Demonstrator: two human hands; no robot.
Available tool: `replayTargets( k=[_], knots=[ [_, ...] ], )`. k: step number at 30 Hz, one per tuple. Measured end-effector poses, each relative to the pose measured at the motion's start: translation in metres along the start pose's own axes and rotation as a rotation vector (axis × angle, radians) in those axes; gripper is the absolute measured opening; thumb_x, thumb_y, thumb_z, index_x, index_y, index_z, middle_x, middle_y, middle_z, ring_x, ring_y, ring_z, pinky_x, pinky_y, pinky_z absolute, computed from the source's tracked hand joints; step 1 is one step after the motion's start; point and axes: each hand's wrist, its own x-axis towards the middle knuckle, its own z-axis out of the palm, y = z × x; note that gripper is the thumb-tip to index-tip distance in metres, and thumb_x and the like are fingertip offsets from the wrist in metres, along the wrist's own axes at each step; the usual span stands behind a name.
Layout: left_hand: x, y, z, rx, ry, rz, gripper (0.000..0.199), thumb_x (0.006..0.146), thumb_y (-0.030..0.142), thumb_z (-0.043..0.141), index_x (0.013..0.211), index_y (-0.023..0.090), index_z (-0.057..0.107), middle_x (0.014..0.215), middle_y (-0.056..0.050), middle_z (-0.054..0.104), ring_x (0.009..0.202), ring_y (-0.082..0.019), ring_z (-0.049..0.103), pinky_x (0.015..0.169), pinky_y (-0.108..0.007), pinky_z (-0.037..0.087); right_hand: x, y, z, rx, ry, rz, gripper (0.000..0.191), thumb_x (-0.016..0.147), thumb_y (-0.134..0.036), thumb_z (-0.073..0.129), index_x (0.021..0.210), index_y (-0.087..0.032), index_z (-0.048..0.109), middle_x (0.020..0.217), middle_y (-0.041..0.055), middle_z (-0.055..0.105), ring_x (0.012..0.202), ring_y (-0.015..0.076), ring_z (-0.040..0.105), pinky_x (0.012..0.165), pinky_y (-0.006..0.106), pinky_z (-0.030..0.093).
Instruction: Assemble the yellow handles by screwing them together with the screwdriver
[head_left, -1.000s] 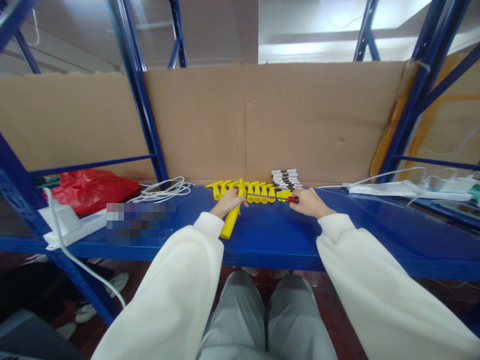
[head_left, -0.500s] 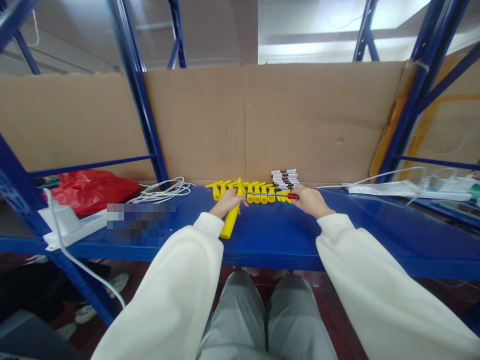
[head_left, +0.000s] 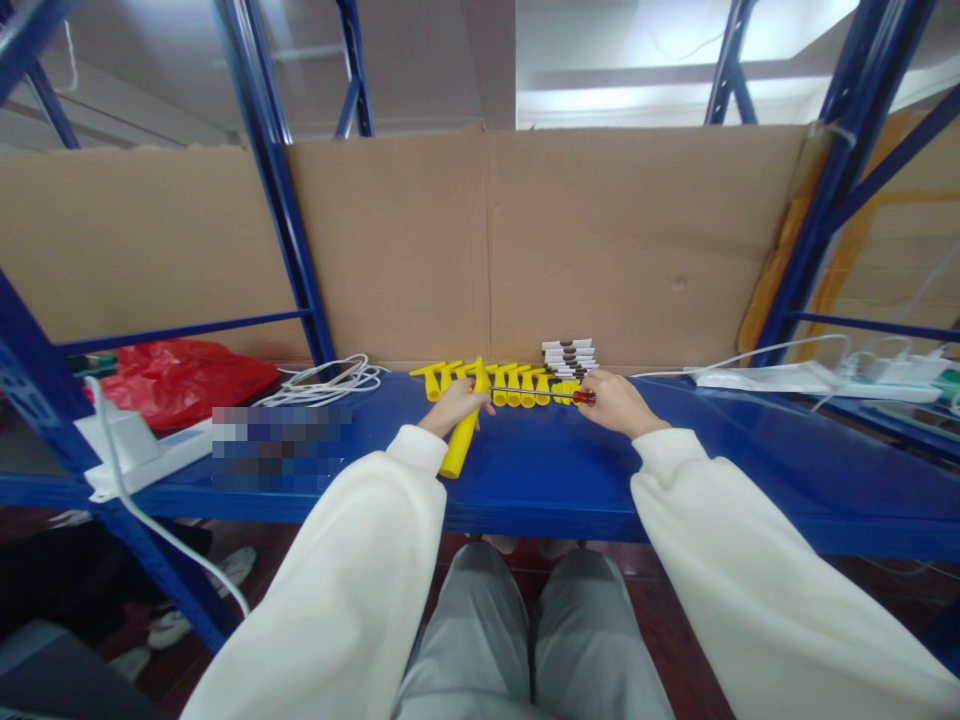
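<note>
My left hand (head_left: 454,406) is closed around a yellow T-shaped plastic tool (head_left: 458,450), whose thick round handle slants down toward the front edge. In my right hand (head_left: 619,402) is a screwdriver (head_left: 584,397) with a red handle, held nearly level. Its thin metal shaft runs left to the upper part of the yellow tool; my fingers and the small size keep me from telling exactly how the tip meets it. Behind the hands lies a row of several similar yellow tools (head_left: 527,388), handles facing me. Beyond them are several stacked white-and-dark pieces (head_left: 568,357).
The blue shelf (head_left: 540,460) has a cardboard panel (head_left: 600,240) along its back. At left lie a red plastic bag (head_left: 187,380), a coiled white cable (head_left: 330,380) and a white power strip (head_left: 154,460). More cables and a power strip (head_left: 892,380) are at right.
My right hand and the screwdriver handle have dipped very slightly, tilting the shaft a little. The left hand and the yellow tool stay almost still.
</note>
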Motion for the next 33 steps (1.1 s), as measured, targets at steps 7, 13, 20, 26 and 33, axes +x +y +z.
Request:
replayTargets(
  k=[7, 13, 20, 26, 33],
  knots=[
    [-0.0019, 0.0023, 0.0009, -0.018, -0.006, 0.003, 0.023, 0.075, 0.007, 0.055, 0.096, 0.009, 0.066, 0.073, -0.006, 0.076, 0.037, -0.01, 0.053, 0.041, -0.02, 0.045, -0.0014, -0.0037, -0.0028, -0.018, -0.145, 0.154, 0.024, 0.089, -0.029, 0.054, 0.107, -0.018, 0.066, 0.098, 0.0125, 0.074, 0.091, 0.0258, 0.068, 0.07, 0.03, 0.044],
    [-0.0033, 0.0035, 0.0003, -0.007, -0.014, -0.001, 0.018, 0.075, 0.008, 0.056, 0.09, 0.01, 0.064, 0.073, -0.005, 0.075, 0.036, -0.01, 0.053, 0.039, -0.019, 0.043, -0.0011, -0.0026, -0.0017, -0.025, -0.133, 0.107, 0.023, 0.087, -0.026, 0.054, 0.104, -0.018, 0.068, 0.103, 0.0116, 0.075, 0.095, 0.024, 0.069, 0.074, 0.028, 0.043],
    [-0.0011, 0.0001, 0.0005, -0.023, -0.023, 0.022, 0.021, 0.075, 0.009, 0.056, 0.095, 0.01, 0.061, 0.073, -0.005, 0.075, 0.035, -0.01, 0.053, 0.038, -0.019, 0.043, -0.0015, -0.0029, -0.0028, -0.059, -0.15, 0.054, 0.024, 0.088, -0.028, 0.052, 0.09, -0.016, 0.073, 0.104, 0.0138, 0.074, 0.094, 0.0246, 0.069, 0.076, 0.029, 0.044],
    [-0.0009, -0.0003, 0.001, -0.02, -0.018, 0.013, 0.022, 0.076, 0.01, 0.058, 0.097, 0.011, 0.06, 0.071, -0.004, 0.074, 0.036, -0.01, 0.054, 0.038, -0.019, 0.042, -0.0017, -0.0028, -0.0024, -0.02, -0.164, 0.191, 0.024, 0.089, -0.032, 0.055, 0.103, -0.019, 0.069, 0.095, 0.0123, 0.075, 0.09, 0.0259, 0.07, 0.07, 0.029, 0.044],
    [-0.0003, -0.001, 0.0018, -0.012, -0.007, 0.008, 0.025, 0.077, 0.01, 0.056, 0.102, 0.01, 0.058, 0.07, -0.004, 0.074, 0.034, -0.009, 0.052, 0.036, -0.019, 0.039, -0.0019, -0.0034, -0.003, -0.047, -0.161, 0.147, 0.03, 0.088, -0.031, 0.051, 0.106, -0.018, 0.07, 0.102, 0.0135, 0.076, 0.096, 0.0275, 0.07, 0.079, 0.033, 0.046]
  ],
)
